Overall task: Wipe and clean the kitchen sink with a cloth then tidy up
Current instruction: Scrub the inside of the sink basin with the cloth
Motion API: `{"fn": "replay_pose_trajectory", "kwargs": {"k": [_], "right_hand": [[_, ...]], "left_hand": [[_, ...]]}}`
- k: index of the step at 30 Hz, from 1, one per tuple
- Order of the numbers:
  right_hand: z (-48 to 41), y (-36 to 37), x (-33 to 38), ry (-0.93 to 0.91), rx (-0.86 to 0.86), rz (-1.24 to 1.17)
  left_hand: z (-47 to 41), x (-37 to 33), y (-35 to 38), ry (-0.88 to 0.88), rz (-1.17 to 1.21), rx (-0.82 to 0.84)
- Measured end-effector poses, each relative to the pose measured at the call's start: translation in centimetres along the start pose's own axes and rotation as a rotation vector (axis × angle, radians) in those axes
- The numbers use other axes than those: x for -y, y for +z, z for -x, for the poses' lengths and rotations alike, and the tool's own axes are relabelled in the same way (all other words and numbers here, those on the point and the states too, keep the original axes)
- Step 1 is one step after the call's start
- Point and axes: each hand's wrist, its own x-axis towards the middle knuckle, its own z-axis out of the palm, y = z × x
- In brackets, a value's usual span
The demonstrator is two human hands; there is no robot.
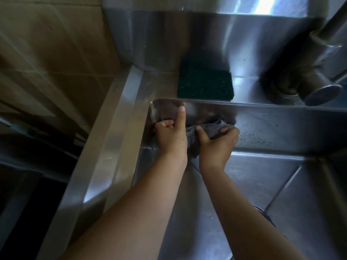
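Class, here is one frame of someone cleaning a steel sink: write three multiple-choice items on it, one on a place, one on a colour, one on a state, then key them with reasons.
1. Where does the scouring pad lie?
A. on the ledge behind the basin
B. on the basin floor
C. in a hand

2. What colour is the cloth?
A. yellow
B. grey
C. red

3. How is the cloth held?
A. lying loose
B. by one hand
C. gripped by both hands

Key: 1 A, it sits flat above the sink back wall; 2 B, its folds show grey; 3 C, left hand and right hand both close on it.
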Motion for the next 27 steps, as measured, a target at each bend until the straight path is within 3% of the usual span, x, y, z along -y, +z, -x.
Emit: {"fn": "replay_pose_trajectory", "kwargs": {"k": [16,27], "right_hand": [[-0.2,0.6,-4.9,0.202,0.066,0.12],[-0.1,-1.3,1.7,0.105,0.027,-0.168]], "left_hand": [[-0.1,0.3,0.1,0.018,0.014,0.007],[0.1,-0.2,0.1,-0.005,0.02,0.043]]}}
